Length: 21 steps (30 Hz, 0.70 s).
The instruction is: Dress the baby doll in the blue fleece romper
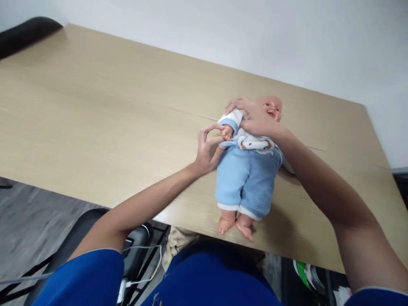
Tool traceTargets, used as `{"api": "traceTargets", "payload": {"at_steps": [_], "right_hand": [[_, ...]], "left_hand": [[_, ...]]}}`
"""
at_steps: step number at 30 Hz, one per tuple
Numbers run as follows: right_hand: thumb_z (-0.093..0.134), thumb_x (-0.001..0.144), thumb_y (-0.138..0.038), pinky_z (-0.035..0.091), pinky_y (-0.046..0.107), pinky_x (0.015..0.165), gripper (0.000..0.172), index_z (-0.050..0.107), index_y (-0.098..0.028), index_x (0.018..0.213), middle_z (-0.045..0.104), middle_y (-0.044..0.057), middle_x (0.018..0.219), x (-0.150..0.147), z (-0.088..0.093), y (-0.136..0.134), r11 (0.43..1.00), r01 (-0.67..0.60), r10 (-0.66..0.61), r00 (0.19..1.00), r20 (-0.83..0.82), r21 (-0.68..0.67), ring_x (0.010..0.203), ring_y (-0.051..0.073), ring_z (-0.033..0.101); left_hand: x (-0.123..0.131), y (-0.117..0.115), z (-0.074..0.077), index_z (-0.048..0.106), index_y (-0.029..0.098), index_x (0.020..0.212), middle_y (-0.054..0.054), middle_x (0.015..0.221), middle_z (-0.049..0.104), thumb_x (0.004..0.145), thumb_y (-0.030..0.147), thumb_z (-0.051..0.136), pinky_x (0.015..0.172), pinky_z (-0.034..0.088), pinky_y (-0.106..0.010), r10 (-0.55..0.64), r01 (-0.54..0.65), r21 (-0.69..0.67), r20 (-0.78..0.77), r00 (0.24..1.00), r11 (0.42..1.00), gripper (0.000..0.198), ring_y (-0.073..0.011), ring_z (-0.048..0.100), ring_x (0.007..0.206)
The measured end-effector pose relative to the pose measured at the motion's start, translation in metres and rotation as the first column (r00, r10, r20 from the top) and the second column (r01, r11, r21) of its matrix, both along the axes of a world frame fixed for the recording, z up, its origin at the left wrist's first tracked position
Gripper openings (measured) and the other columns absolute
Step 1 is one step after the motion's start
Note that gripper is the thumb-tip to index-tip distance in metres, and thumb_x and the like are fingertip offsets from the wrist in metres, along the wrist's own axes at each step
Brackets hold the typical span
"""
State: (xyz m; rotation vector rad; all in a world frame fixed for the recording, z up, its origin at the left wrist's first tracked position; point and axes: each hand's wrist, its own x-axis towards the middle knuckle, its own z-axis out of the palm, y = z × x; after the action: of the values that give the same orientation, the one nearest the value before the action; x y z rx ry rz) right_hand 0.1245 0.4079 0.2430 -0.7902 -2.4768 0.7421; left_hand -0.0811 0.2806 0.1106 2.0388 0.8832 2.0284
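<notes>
A baby doll [245,174] lies on its back on the table, its bare feet toward me. It wears fuzzy light-blue trousers and a white top with a cartoon face on the front. My left hand [208,146] has its thumb and fingers around the doll's small hand [226,132], by the blue cuff. Across the doll's chest reaches my right hand [253,117], its fingers closed on the white sleeve [234,117] near the upper arm. That hand and forearm cover part of the doll's chest and shoulder. The doll's other arm is mostly hidden under my right forearm.
The wooden table [111,114] stands against a white wall [239,34]. A black chair back [32,34] shows at the far left. Below the table's front edge are a black chair [86,233], a white cable [157,263] and a green-and-white round item [302,274].
</notes>
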Motion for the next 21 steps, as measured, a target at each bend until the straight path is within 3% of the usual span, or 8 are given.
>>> {"api": "traceTargets", "payload": {"at_steps": [4,6,8,10,13,17,21], "right_hand": [[0.070,0.098,-0.024,0.052,0.063,0.134,0.031,0.083,-0.025,0.126,0.076,0.017,0.155,-0.001,-0.006,-0.015,0.996,-0.045,0.043,0.999,0.019,0.072,0.149,0.040,0.070],[0.074,0.104,-0.036,0.059,0.061,0.125,0.034,0.079,-0.026,0.136,0.077,0.017,0.153,0.004,-0.004,-0.024,0.999,0.051,-0.051,0.998,-0.023,-0.006,0.139,0.039,0.075],[0.076,0.109,-0.054,0.066,0.056,0.109,0.042,0.076,-0.026,0.140,0.082,0.016,0.138,0.011,0.001,-0.034,0.977,0.172,-0.173,0.985,-0.001,-0.123,0.118,0.037,0.079],[0.073,0.111,-0.070,0.065,0.051,0.096,0.049,0.079,-0.025,0.130,0.084,0.013,0.115,0.018,0.007,-0.045,0.955,0.228,-0.210,0.971,0.111,-0.188,0.102,0.034,0.076],[0.070,0.110,-0.072,0.058,0.045,0.092,0.049,0.080,-0.024,0.103,0.080,0.008,0.096,0.022,0.007,-0.059,0.966,0.208,-0.173,0.960,0.219,-0.152,0.094,0.031,0.071],[0.071,0.107,-0.066,0.056,0.044,0.099,0.040,0.072,-0.026,0.104,0.080,0.006,0.105,0.021,-0.012,-0.065,0.956,0.233,-0.236,0.972,0.009,-0.180,0.101,0.030,0.071],[0.075,0.101,-0.078,0.060,0.044,0.106,0.051,0.064,-0.029,0.107,0.077,0.006,0.110,0.025,-0.032,-0.059,0.924,0.238,-0.303,0.934,-0.190,-0.301,0.108,0.029,0.072]], "left_hand": [[0.007,0.004,0.003,0.069,0.035,0.129,-0.008,0.137,0.075,0.123,0.063,0.064,0.123,0.056,-0.054,-0.186,0.219,-0.111,0.252,0.950,0.969,0.028,-0.0277,0.074,0.133],[0.011,0.008,0.005,0.067,0.032,0.121,-0.005,0.120,0.076,0.121,0.069,0.066,0.110,0.060,-0.046,-0.145,0.271,-0.248,0.429,0.892,0.930,0.037,-0.0233,0.075,0.113],[0.013,0.012,0.006,0.067,0.030,0.112,-0.003,0.104,0.072,0.115,0.076,0.074,0.098,0.060,-0.038,-0.046,0.297,-0.376,0.550,0.834,0.878,0.047,-0.0202,0.071,0.098],[0.013,0.016,0.006,0.067,0.028,0.105,-0.001,0.097,0.069,0.106,0.081,0.084,0.092,0.058,-0.033,0.000,0.346,-0.446,0.613,0.790,0.825,0.056,-0.0186,0.067,0.093],[0.011,0.021,0.004,0.065,0.027,0.100,0.000,0.098,0.069,0.095,0.083,0.095,0.088,0.058,-0.029,-0.020,0.454,-0.470,0.678,0.735,0.757,0.064,-0.0165,0.067,0.093],[0.006,0.033,-0.003,0.063,0.029,0.106,0.004,0.092,0.068,0.091,0.084,0.097,0.072,0.055,-0.028,0.006,0.541,-0.557,0.700,0.714,0.630,0.067,-0.0149,0.064,0.079],[0.003,0.055,-0.009,0.065,0.031,0.111,0.003,0.091,0.072,0.091,0.078,0.098,0.074,0.058,-0.032,-0.012,0.549,-0.625,0.653,0.757,0.555,0.061,-0.0170,0.068,0.080]]}}
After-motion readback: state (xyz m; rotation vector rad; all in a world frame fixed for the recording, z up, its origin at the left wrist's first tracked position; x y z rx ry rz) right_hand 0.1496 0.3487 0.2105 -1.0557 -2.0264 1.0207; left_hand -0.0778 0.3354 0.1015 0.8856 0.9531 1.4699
